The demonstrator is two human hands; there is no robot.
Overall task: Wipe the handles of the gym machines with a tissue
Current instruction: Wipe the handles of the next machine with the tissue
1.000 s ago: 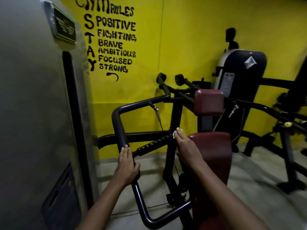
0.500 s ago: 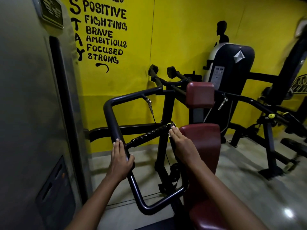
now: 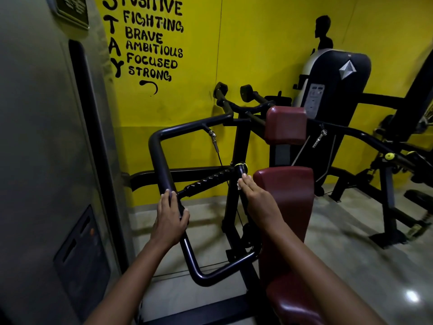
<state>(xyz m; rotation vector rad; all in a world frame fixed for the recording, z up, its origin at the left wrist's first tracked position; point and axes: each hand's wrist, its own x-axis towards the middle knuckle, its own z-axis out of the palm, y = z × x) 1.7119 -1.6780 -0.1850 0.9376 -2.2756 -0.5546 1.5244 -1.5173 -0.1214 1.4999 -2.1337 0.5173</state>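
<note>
A black bent-tube arm of the gym machine [image 3: 161, 158] runs up in front of me. My left hand [image 3: 170, 218] grips this tube below the joint where a ribbed black handle [image 3: 208, 179] branches off to the right. That handle ends at a short upright grip with a yellow ring [image 3: 240, 167]. My right hand [image 3: 256, 200] wraps around this upright grip just below the ring, and a small white tissue [image 3: 239, 184] peeks out under its fingers.
A grey weight-stack housing [image 3: 46, 160] fills the left side. Dark red seat pads [image 3: 287, 195] stand right of my right hand. Another black machine [image 3: 335, 90] and more frames [image 3: 386, 184] stand at the right before the yellow wall.
My right hand with the tissue has slid a little down the upright grip, so the yellow ring now shows above it. My left hand keeps its hold. The view has tilted downward.
</note>
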